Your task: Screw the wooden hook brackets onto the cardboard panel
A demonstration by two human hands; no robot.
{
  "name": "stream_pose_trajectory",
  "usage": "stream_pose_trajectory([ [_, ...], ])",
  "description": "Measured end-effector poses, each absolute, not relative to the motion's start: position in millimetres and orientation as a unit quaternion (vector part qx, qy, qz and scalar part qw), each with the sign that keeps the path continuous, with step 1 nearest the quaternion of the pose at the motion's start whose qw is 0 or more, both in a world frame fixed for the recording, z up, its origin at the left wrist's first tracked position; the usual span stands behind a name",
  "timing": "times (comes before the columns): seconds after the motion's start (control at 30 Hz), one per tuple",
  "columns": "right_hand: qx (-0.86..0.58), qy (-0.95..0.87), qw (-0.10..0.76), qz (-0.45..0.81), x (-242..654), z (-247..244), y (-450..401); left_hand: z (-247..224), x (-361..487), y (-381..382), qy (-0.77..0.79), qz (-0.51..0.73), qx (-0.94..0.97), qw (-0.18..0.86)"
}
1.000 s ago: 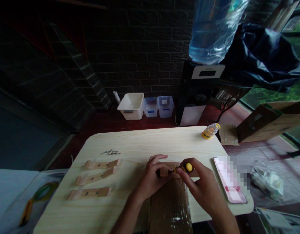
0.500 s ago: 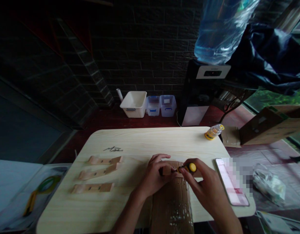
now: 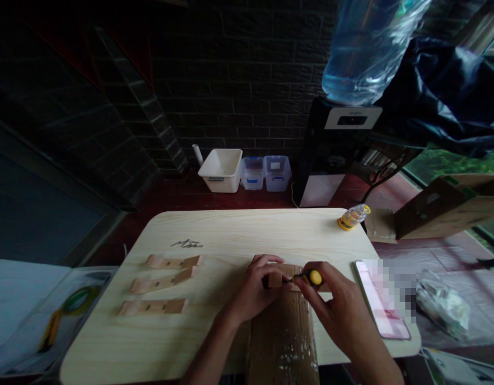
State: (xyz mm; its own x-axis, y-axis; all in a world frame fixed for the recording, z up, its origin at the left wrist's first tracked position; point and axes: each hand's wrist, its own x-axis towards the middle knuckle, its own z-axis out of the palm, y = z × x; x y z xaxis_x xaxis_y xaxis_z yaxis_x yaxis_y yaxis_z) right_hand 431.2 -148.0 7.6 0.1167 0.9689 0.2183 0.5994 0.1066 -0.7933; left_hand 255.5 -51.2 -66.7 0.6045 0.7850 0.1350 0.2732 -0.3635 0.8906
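Observation:
My right hand (image 3: 341,297) is closed around a small screwdriver (image 3: 315,277) with a black and yellow handle. Its shaft points left, and its tip meets a small wooden piece (image 3: 275,279); the exact contact is too small to make out. Fingers of my left hand (image 3: 257,286) wrap the wooden piece and steady it at the far end of a taped cardboard box (image 3: 282,337). Three pale wooden strips (image 3: 154,306), each with two dark spots, lie in a column to the left. Beyond them is a little heap of dark screws or nails (image 3: 187,244).
A phone (image 3: 381,299) lies on the table (image 3: 214,353) right of my right hand. At the far right corner stands a clear, yellow-based bottle (image 3: 353,217). Behind the table are a white basket (image 3: 221,184), two clear bins (image 3: 276,179) and a water dispenser (image 3: 321,190).
Both hands stay in place on the wooden piece and screwdriver. The yellow end of the handle has shifted very slightly left, and the view has moved a little.

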Motion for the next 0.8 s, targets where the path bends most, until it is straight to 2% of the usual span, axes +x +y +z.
stream_pose_trajectory([
  [0.37, -0.628, -0.649, 0.368, 0.223, 427.0, 10.8, -146.2, -62.4, 255.7, -50.6, 0.334, 0.295, 0.763, 0.469],
  [0.67, -0.615, -0.689, 0.302, 0.238, 429.9, 41.0, -132.5, -68.0, 255.1, -50.1, 0.336, 0.29, 0.763, 0.47],
  [0.8, -0.623, -0.675, 0.294, 0.263, 424.8, 39.5, -131.1, -71.2, 253.8, -47.8, 0.331, 0.274, 0.766, 0.478],
])
